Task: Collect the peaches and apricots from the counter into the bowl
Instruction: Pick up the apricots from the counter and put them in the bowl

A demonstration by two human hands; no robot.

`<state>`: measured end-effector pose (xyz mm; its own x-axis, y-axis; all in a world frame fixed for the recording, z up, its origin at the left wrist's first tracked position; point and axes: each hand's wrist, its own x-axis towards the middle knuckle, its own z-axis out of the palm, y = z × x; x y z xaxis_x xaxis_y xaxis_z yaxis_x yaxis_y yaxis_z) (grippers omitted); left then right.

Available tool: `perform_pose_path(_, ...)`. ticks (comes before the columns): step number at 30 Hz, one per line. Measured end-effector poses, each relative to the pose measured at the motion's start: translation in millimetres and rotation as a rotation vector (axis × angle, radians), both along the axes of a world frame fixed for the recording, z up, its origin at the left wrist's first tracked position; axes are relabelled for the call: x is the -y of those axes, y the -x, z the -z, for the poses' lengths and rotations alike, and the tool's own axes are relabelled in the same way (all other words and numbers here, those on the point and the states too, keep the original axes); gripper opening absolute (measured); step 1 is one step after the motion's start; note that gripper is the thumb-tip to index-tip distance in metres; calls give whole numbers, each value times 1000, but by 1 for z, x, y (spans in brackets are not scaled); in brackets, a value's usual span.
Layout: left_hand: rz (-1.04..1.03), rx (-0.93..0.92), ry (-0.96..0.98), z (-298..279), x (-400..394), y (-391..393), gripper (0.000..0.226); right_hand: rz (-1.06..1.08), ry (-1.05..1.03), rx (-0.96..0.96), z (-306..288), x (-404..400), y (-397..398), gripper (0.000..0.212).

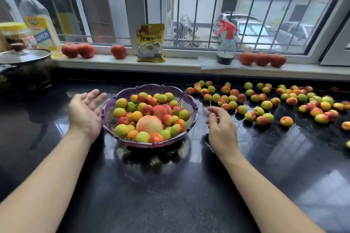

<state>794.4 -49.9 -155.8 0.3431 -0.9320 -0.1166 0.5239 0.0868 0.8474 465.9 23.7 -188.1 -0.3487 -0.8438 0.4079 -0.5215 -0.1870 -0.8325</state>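
A purple scalloped bowl (193, 108) stands on the black counter (170, 195), heaped with small apricots and two larger peaches (149, 124). Several more apricots (265, 104) lie scattered over the counter to the right of the bowl. My left hand (85, 109) hovers just left of the bowl's rim, palm up, fingers spread and holding nothing. My right hand (220, 126) hangs over the counter right of the bowl, fingers loosely curled and slightly blurred, with nothing visible in it.
A lidded dark pot (24, 68) sits at the far left. On the windowsill stand an oil bottle (39, 22), a yellow packet (150, 43), a spray bottle (226, 43) and several red tomatoes (262, 58).
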Motion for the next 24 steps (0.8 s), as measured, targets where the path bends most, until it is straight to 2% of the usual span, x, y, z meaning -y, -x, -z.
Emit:
perform_pose_path(3, 106, -116, 99, 15, 11, 3, 40, 58, 6, -155, -6, 8, 5, 22)
perform_pose_path(7, 237, -29, 87, 16, 14, 12, 47, -2, -94, -498, -32, 72, 15, 25)
perform_pose_path(14, 362, -77, 47, 21, 16, 10, 49, -40, -437, -1023, -28, 182, -4, 59)
perform_pose_path(16, 397, -70, 51, 23, 17, 10, 49, -26, -463, -1058, -20, 191, -5, 54)
perform_pose_path(21, 419, -116, 68, 27, 19, 11, 47, 48, -249, -943, -6, 186, -8, 33)
perform_pose_path(24, 422, -109, 69, 29, 21, 11, 47, 40, -207, -911, -7, 186, -8, 29)
